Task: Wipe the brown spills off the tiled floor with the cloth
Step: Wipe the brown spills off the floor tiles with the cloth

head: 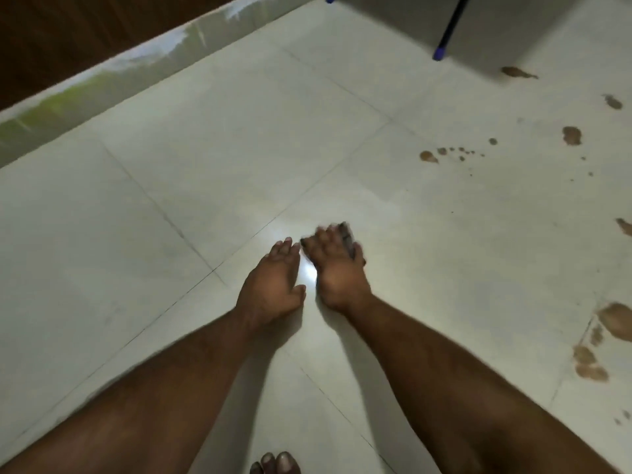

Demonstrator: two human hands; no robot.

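Grey cloth (347, 239), blurred, orientation unreadable, lies under the right hand (337, 268)'s pressing fingers; left hand (275, 278) flat, released.

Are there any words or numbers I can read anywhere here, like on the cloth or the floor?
None: no word, number, label or sign shows anywhere.
The dark cloth under the right hand is blurred and mostly hidden; no print can be made out.
The tiled floor, the brown spills and the blue-tipped black pole carry no writing.
The left hand lies flat with nothing in it.
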